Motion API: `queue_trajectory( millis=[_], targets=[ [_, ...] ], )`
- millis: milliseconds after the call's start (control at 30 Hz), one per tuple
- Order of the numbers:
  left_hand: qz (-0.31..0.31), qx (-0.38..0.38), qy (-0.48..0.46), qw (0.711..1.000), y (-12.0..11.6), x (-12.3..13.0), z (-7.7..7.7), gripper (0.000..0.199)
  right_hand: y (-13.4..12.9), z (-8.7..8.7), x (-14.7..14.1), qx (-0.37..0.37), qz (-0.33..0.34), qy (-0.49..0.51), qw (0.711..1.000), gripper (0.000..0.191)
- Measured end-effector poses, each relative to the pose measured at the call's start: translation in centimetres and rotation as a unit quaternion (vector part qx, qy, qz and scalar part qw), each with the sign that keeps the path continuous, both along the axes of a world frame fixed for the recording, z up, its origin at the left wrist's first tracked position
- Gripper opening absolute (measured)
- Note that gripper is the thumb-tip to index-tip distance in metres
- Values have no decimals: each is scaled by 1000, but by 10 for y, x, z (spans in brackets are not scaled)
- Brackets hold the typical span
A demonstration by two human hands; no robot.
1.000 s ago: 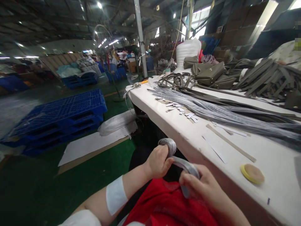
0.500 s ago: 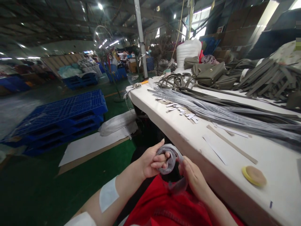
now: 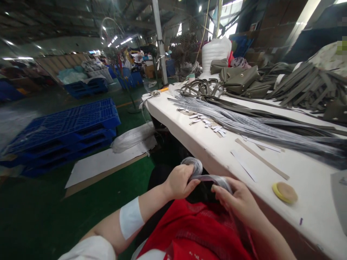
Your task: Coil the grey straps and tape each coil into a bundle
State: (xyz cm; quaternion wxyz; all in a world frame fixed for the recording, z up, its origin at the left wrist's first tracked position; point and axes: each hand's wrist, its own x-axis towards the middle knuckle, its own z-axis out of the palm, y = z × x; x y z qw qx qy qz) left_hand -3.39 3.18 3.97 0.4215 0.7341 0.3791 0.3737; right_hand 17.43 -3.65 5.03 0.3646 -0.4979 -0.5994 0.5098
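Your left hand (image 3: 180,182) is curled around the coiled end of a grey, plastic-wrapped strip (image 3: 195,167), thumb pressed against it. Your right hand (image 3: 235,198) pinches the same strip, which spans the short gap between both hands. You have it above your red apron (image 3: 195,231), beside the edge of the white surface (image 3: 217,162), where a yellow-rimmed roll (image 3: 284,192) lies.
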Motion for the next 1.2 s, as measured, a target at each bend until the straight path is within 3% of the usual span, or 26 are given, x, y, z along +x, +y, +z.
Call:
queue_trajectory(
  millis=[67, 133, 233, 300, 400, 467, 533, 633, 700, 767, 833, 900, 967, 1000, 1067, 1100, 1200],
  targets=[
    [-55, -26, 50, 997, -4, -2, -2, 34, 11, -4, 16, 28, -5, -77, 997, 35],
    [-104, -137, 50, 984, -7, -3, -2, 50, 20, -10, 25, 73, 2, -152, 986, 33],
    [-142, -344, -46, 927, -9, -3, -2, 66, 26, -21, 25, 108, 11, -223, 969, 37],
    [-140, -436, -130, 880, -9, -2, -2, 71, 25, -28, 19, 78, 27, -221, 972, 46],
    [-127, -508, -250, 814, -5, 3, 3, 73, 19, -40, -1, 13, 19, -113, 993, 57],
    [-120, -514, -336, 780, -4, 11, 9, 72, 14, -45, -21, -4, 13, -6, 1000, 63],
    [-109, -502, -411, 753, -5, 21, 14, 68, 10, -47, -43, -21, 0, 89, 996, 68],
    [-105, -492, -458, 733, -10, 33, 13, 52, 7, -44, -60, -61, -93, 159, 981, 67],
    [-108, -486, -451, 741, -15, 33, 5, 40, 7, -40, -53, -50, -158, 151, 975, 60],
    [-104, -472, -409, 774, -18, 27, -8, 33, 7, -37, -32, -21, -160, 103, 982, 54],
    [-74, -430, -329, 838, -19, 18, -23, 34, 4, -34, -7, -17, -85, 28, 996, 48],
    [-45, -352, -232, 905, -21, 12, -35, 41, 1, -30, 12, -55, 46, -51, 996, 42],
    [-69, -269, -140, 951, -23, 10, -41, 47, -3, -28, 20, -96, 149, -102, 979, 37],
    [-98, -229, -97, 963, -25, 11, -41, 47, -4, -28, 20, -103, 166, -118, 974, 36],
    [-144, -156, -28, 977, -29, 16, -37, 41, -6, -31, 13, -87, 129, -137, 978, 35],
    [-137, -125, -13, 983, -30, 19, -35, 36, -6, -34, 8, -70, 93, -137, 984, 35],
    [-5, -107, -56, 993, -35, 27, -31, 36, -8, -45, -8, -7, 5, -90, 996, 37]
  ],
)
